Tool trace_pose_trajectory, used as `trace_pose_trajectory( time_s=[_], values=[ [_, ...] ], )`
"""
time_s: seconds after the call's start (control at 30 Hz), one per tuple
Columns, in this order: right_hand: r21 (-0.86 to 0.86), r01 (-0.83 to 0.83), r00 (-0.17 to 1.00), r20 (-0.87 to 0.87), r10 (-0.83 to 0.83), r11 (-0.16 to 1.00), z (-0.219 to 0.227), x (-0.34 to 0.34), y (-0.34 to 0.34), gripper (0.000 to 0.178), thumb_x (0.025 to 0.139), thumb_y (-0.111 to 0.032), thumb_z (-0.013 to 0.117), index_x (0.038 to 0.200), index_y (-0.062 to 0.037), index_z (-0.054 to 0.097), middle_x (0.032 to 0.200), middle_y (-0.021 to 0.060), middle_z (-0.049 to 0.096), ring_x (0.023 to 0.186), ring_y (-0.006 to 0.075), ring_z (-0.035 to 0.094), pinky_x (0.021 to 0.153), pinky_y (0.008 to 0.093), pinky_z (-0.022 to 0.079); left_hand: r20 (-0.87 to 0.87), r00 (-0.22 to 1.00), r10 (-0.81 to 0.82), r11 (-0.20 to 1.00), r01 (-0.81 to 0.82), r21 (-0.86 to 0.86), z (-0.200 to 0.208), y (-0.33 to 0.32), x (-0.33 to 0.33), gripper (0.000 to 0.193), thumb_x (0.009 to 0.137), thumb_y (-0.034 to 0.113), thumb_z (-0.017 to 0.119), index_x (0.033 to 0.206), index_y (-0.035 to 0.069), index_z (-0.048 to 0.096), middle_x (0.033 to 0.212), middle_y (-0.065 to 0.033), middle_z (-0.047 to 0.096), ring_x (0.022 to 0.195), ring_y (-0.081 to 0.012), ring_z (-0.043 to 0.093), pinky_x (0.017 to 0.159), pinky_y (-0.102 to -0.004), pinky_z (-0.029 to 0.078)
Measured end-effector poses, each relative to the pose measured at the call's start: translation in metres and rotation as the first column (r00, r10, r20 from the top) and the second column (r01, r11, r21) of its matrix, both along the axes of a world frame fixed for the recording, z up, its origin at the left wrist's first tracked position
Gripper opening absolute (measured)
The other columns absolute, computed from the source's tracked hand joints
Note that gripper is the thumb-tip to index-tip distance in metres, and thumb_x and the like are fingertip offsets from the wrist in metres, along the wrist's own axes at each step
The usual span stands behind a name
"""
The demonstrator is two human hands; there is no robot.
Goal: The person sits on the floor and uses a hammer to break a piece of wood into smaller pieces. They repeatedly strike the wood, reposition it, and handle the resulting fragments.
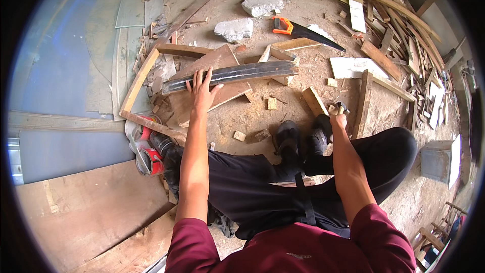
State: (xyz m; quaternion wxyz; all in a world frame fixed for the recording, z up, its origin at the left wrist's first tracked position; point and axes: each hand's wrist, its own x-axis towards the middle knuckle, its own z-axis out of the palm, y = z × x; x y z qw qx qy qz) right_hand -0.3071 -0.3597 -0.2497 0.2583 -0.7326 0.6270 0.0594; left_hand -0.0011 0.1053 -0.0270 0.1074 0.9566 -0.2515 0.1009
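My left hand [202,93] lies on a long dark board [242,74], fingers spread over its left part and thumb out to the side. Beneath the board are a brown wooden panel [214,65] and some short timber pieces. To the right, near my shoe, my right hand [338,117] is closed around what looks like a hammer [343,107]; only its small dark head shows clearly, and the grip is mostly hidden. Beside that hand a short wooden block [314,101] slants on the ground.
An orange-handled handsaw [316,34] lies beyond the board, near concrete lumps [261,3]. Scrap wood [399,25] is heaped at far right. A wooden frame [136,88] and red paint cans [150,162] stand at left. Small offcuts [272,103] dot the dusty ground.
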Motion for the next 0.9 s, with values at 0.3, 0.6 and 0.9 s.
trace_pose_trajectory(
  time_s=[0.3,0.6,0.9],
  values=[
    [0.028,0.146,0.903,0.404,-0.144,0.989,0.067,0.036,0.028,0.045,0.082,-0.030,0.072,0.106,0.0053,0.059,0.105,0.0288,0.068,0.100,0.0434,0.068,0.087,0.0470,0.054,0.009,0.989,0.149,0.989,-0.149,-0.015,0.030,-0.017,-0.039,0.080,0.072,0.050,0.082,0.139,0.021,0.050,0.131,-0.0113,0.050,0.131,-0.0336,0.045,0.112,-0.0725,0.018],
    [0.038,-0.056,0.579,0.815,0.001,0.998,0.156,0.101,0.122,0.040,0.087,-0.022,0.073,0.111,0.0009,0.050,0.088,0.0131,0.062,0.075,0.0199,0.061,0.064,0.0354,0.050,0.127,0.983,0.130,0.991,-0.125,-0.044,0.027,-0.019,-0.056,0.082,0.065,0.045,0.088,0.126,0.008,0.048,0.124,-0.0148,0.058,0.123,-0.0328,0.052,0.111,-0.0572,0.030],
    [0.480,-0.167,0.228,0.868,-0.440,0.861,0.248,0.076,0.239,0.039,0.091,-0.027,0.073,0.105,0.0001,0.048,0.078,0.0060,0.056,0.052,0.0108,0.050,0.041,0.0284,0.041,-0.023,0.946,0.323,0.945,-0.323,-0.053,0.049,-0.021,-0.102,0.088,0.067,0.041,0.089,0.136,0.012,0.043,0.125,-0.0148,0.060,0.119,-0.0327,0.055,0.101,-0.0540,0.038]
  ],
)
